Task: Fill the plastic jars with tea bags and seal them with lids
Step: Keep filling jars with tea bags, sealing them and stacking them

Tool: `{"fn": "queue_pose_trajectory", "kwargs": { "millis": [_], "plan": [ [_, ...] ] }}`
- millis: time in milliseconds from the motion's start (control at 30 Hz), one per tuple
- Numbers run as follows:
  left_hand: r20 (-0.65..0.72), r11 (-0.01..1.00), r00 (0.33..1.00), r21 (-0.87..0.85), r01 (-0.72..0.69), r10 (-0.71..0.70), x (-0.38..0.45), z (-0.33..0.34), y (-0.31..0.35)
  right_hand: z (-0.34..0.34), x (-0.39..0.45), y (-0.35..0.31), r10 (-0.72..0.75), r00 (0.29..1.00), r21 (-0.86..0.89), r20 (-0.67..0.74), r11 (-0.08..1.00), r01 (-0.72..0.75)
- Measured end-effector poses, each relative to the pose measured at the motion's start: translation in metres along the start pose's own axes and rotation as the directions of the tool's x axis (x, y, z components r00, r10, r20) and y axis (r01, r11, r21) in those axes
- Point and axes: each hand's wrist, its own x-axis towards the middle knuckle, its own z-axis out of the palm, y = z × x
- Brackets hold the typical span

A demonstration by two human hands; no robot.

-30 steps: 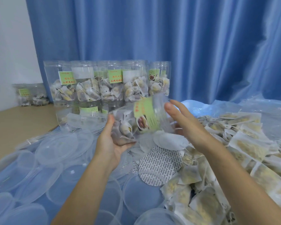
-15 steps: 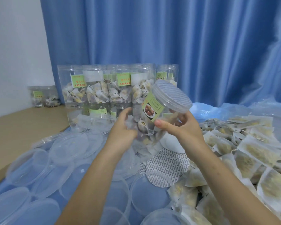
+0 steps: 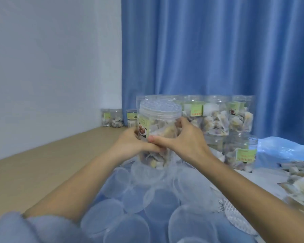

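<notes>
A clear plastic jar (image 3: 161, 127) full of tea bags stands upright between my hands, with a clear lid (image 3: 160, 108) on top and a green label on its left side. My left hand (image 3: 130, 146) grips its left wall and my right hand (image 3: 182, 142) grips its right wall, thumbs meeting in front. Its base hovers just above loose clear lids (image 3: 158, 202) spread on the blue sheet. Filled, lidded jars (image 3: 216, 120) are stacked two high right behind it. Loose tea bags (image 3: 300, 186) lie at the right edge.
A wooden surface (image 3: 42, 163) runs along the left below a white wall, with a few small filled jars (image 3: 112, 118) at its far end. A blue curtain (image 3: 218, 50) hangs behind. White patterned seal liners (image 3: 232, 213) lie at lower right.
The jar went from tilted on its side to upright with its lid on top. Both hands carried it to the left, up to the stacked jars, and the view swung left.
</notes>
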Motion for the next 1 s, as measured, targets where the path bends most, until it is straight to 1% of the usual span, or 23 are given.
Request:
{"fn": "queue_pose_trajectory", "kwargs": {
  "millis": [100, 233, 267, 367, 433, 500, 600, 700, 767, 800, 833, 867, 900, 933, 1000],
  "plan": [
    [-0.051, 1.0, 0.999, 0.0, -0.02, 0.02, -0.016, -0.052, -0.025, 0.053, 0.005, -0.032, -0.026, 0.997, 0.077, 0.076, 0.997, 0.02],
    [-0.111, 0.997, 0.992, 0.052, 0.062, -0.056, -0.032, -0.111, -0.058, 0.123, 0.007, -0.062, 0.0, 0.981, 0.193, 0.196, 0.981, -0.039],
    [-0.129, 0.995, 0.989, 0.058, 0.082, -0.074, -0.035, -0.123, -0.068, 0.139, 0.007, -0.068, -0.002, 0.977, 0.194, 0.212, 0.98, -0.04],
    [-0.195, 0.988, 0.971, 0.026, 0.15, -0.142, -0.045, -0.148, -0.097, 0.182, 0.005, -0.082, 0.002, 0.969, 0.119, 0.247, 0.992, -0.032],
    [-0.204, 0.979, 0.959, 0.008, 0.204, -0.198, -0.048, -0.16, -0.119, 0.205, 0.002, -0.086, 0.014, 0.957, 0.092, 0.29, 0.995, -0.042],
    [-0.19, 0.969, 0.952, 0.001, 0.246, -0.241, -0.049, -0.169, -0.138, 0.227, 0.001, -0.083, 0.04, 0.936, 0.104, 0.35, 0.991, -0.081],
    [-0.196, 0.962, 0.942, -0.038, 0.271, -0.273, -0.044, -0.174, -0.163, 0.258, 0.005, -0.07, 0.074, 0.915, 0.102, 0.396, 0.987, -0.124],
    [-0.207, 0.961, 0.942, -0.136, 0.239, -0.263, -0.02, -0.173, -0.187, 0.277, 0.019, -0.054, 0.063, 0.911, 0.072, 0.407, 0.992, -0.101],
    [-0.232, 0.955, 0.939, -0.209, 0.209, -0.256, 0.011, -0.166, -0.2, 0.284, 0.045, -0.035, 0.13, 0.915, 0.016, 0.382, 0.989, -0.147],
    [-0.207, 0.941, 0.942, -0.266, 0.206, -0.265, 0.03, -0.158, -0.205, 0.286, 0.063, -0.023, 0.187, 0.923, -0.024, 0.336, 0.981, -0.19],
    [-0.144, 0.921, 0.95, -0.322, 0.219, -0.276, 0.051, -0.147, -0.208, 0.285, 0.082, -0.012, 0.264, 0.924, -0.064, 0.278, 0.965, -0.256],
    [-0.08, 0.906, 0.956, -0.351, 0.237, -0.281, 0.071, -0.135, -0.211, 0.282, 0.099, -0.001, 0.342, 0.908, -0.114, 0.241, 0.939, -0.324],
    [-0.051, 0.903, 0.959, -0.354, 0.244, -0.279, 0.091, -0.122, -0.213, 0.279, 0.114, 0.008, 0.378, 0.893, -0.174, 0.245, 0.923, -0.343],
    [-0.055, 0.904, 0.959, -0.353, 0.242, -0.278, 0.109, -0.11, -0.215, 0.277, 0.125, 0.016, 0.37, 0.886, -0.208, 0.279, 0.924, -0.32],
    [-0.089, 0.9, 0.952, -0.363, 0.242, -0.292, 0.137, -0.092, -0.217, 0.276, 0.137, 0.024, 0.303, 0.882, -0.256, 0.361, 0.941, -0.219]
  ]
}}
